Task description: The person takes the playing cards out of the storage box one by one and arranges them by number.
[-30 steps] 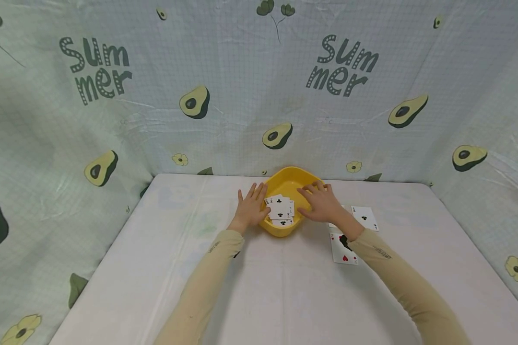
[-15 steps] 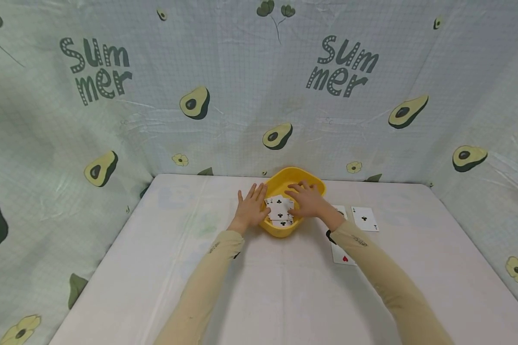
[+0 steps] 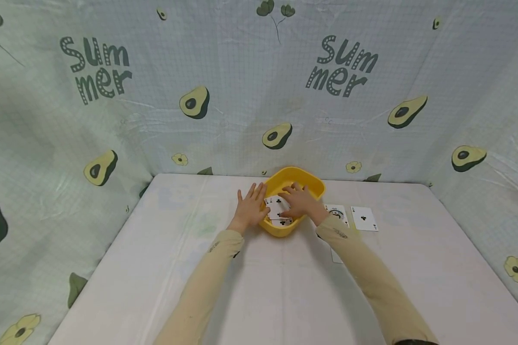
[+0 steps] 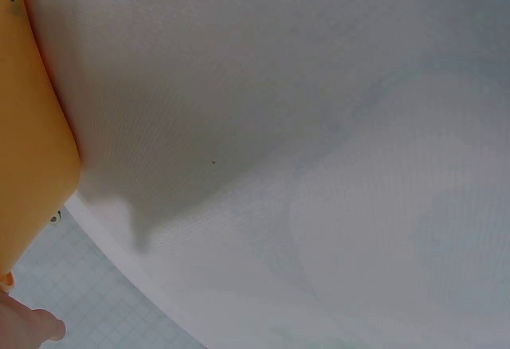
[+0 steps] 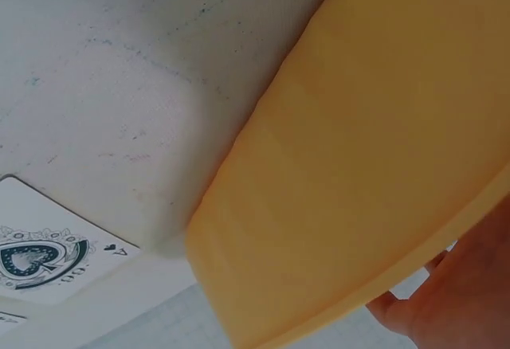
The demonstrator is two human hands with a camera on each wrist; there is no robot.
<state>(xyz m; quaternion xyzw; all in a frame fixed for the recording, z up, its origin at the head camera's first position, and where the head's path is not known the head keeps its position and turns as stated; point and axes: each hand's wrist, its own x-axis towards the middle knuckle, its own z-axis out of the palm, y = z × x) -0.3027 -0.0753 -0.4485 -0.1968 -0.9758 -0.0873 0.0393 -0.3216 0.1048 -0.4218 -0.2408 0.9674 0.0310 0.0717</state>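
A yellow plastic basin [image 3: 312, 181] stands at the back middle of the table with several overlapping club playing cards [image 3: 276, 206] in it. My left hand [image 3: 249, 209] rests at the basin's left rim, fingers straight and spread. Over the cards, inside the rim, reaches my right hand [image 3: 300, 201], its fingers bent loosely and spread, overlapping the top card. Its fingertips are right at the cards, and nothing shows pinched between them. The right wrist view shows the basin's outer wall [image 5: 343, 150] and part of that hand [image 5: 466, 293] beyond the rim.
Right of the basin lie an ace of spades [image 3: 337, 211] and a club card [image 3: 364, 219]. Another card [image 3: 336, 257] is mostly hidden beneath the right sleeve [image 3: 362, 258]. A patterned cloth [image 3: 233, 139] hangs behind the white-covered table [image 3: 177, 268].
My right hand has moved left from the basin's right rim to over the cards. The ace of spades has come into view behind it. My left hand has stayed in place.
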